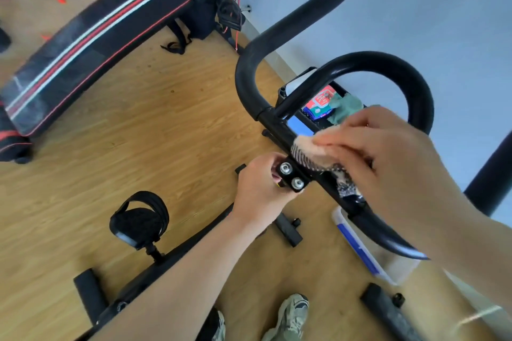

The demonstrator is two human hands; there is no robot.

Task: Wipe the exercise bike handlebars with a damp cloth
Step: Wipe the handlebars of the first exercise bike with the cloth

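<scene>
Right now the cloth [307, 152], peach with a dark striped edge, lies over the straight crossbar of the handlebars [249, 69], just toward 3 o'clock from the centre. The right hand [388, 152] comes in from 4 o'clock and lies on top of it, fingers close together and fairly straight, pressing it flat to the bar; the thumb is hidden. A loose end of the cloth hangs below the palm. Touching the cloth's 8 o'clock side is a clamp [292, 177] with two silver bolts. The left hand [260, 188] reaches up from 7 o'clock and curls round it, fingertips out of sight behind the metal. The bars loop away toward 1 o'clock. On the wood floor [166, 124], a pedal [138, 219] sits at 8 o'clock, a striped bench [91, 36] at 10 o'clock, and shoes [291, 315] at 6 o'clock.
</scene>
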